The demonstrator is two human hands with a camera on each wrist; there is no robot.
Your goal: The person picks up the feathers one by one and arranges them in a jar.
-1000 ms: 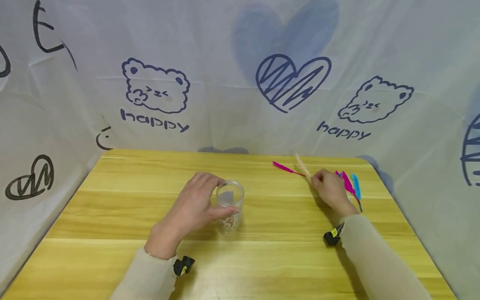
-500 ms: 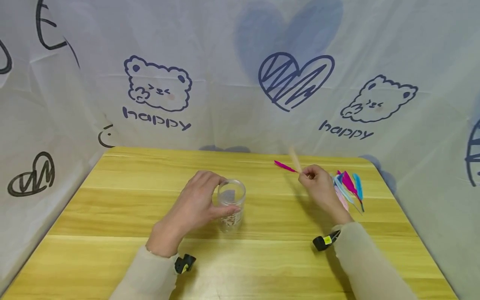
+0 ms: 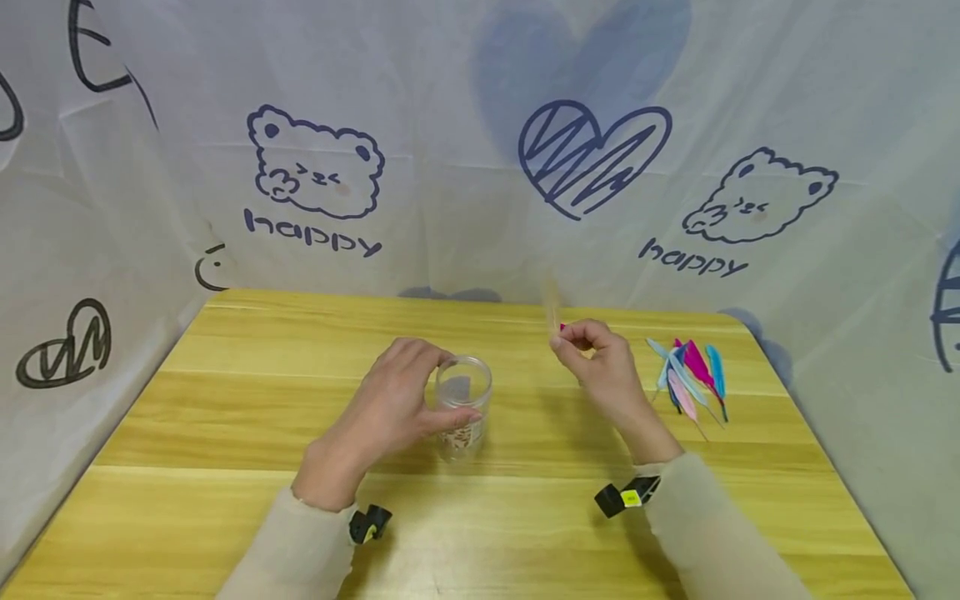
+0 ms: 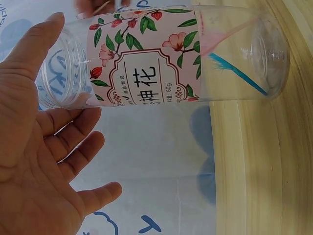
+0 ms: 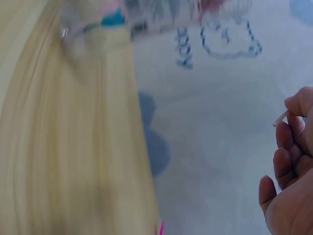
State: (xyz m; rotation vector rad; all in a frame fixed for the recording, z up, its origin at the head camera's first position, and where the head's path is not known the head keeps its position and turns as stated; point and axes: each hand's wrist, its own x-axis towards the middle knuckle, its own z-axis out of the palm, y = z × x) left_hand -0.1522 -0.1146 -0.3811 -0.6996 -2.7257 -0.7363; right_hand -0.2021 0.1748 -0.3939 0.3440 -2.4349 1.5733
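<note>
A clear plastic jar (image 3: 467,437) with a pink floral label stands upright on the wooden table. My left hand (image 3: 382,400) holds it near the rim, thumb on the near side and index finger on the far side. Through the jar's lower wall, the left wrist view shows a teal feather (image 4: 234,71) and something pale pink. To the jar's right, my right hand (image 3: 603,367) pinches a pale cream feather (image 3: 552,308) by its quill, the vane pointing up and blurred. The quill end (image 5: 280,118) pokes from the fingertips in the right wrist view.
Several feathers lie in a loose pile at the right of the table (image 3: 225,483): magenta (image 3: 696,363), bright blue (image 3: 715,367), light blue and pink (image 3: 683,392). Another magenta feather (image 3: 563,327) is mostly hidden behind the right hand. A printed white cloth (image 3: 450,200) hangs behind.
My right hand has moved left from beside the feather pile toward the jar, carrying the cream feather and uncovering more of the pile. My left hand and the jar have stayed put.
</note>
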